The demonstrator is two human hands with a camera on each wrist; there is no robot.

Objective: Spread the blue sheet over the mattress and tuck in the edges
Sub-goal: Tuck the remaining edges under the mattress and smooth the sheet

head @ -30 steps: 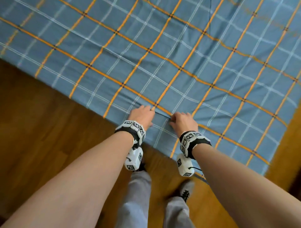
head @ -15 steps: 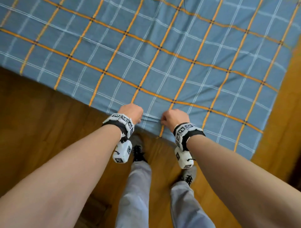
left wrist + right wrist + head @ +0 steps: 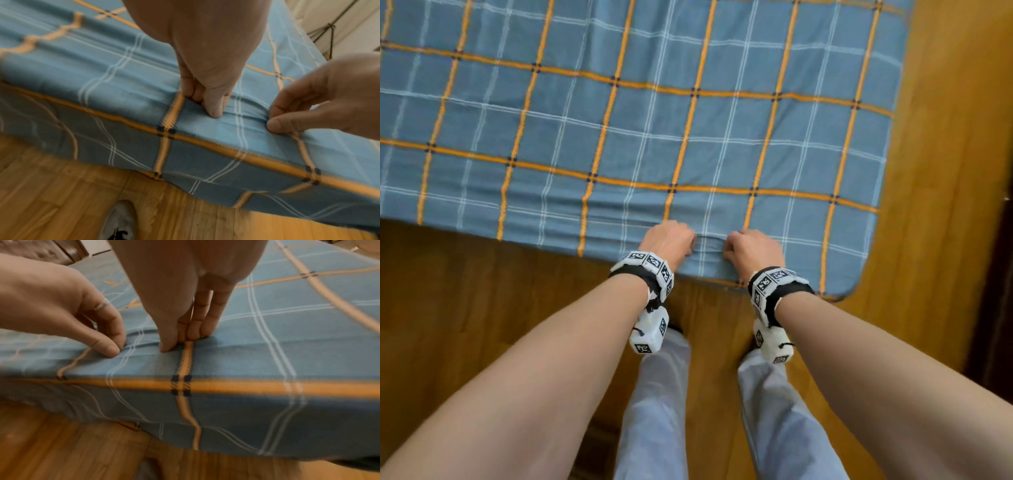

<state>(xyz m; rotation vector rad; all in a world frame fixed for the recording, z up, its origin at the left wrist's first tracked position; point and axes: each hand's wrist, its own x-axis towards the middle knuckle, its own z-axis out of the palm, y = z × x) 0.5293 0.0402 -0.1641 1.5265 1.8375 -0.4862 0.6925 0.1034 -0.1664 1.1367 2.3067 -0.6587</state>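
Blue cotton with orange and white check lines, the sheet [image 3: 619, 137] lies spread flat over the mattress from the far left to the near right corner, its near edge hanging down the side toward the wooden floor [image 3: 465, 291]. Low creases run along that near edge at the left. Right of them the left hand [image 3: 667, 240] sits on the top of the bed near the edge, fingers curled under and thumb pressed down, pinching a small fold of the sheet beside an orange stripe. A short ridge of bunched cloth [image 3: 709, 241] rises between the two hands. Just to its right the right hand [image 3: 753, 248] is closed the same way, thumb and fingertips nipping the sheet at the next orange stripe. Both wrists carry white marker bands with black straps. Below them, grey trouser legs [image 3: 654, 411] and a shoe [image 3: 118, 222] stand on the floor. Past the bed's rounded near right corner the floor continues.
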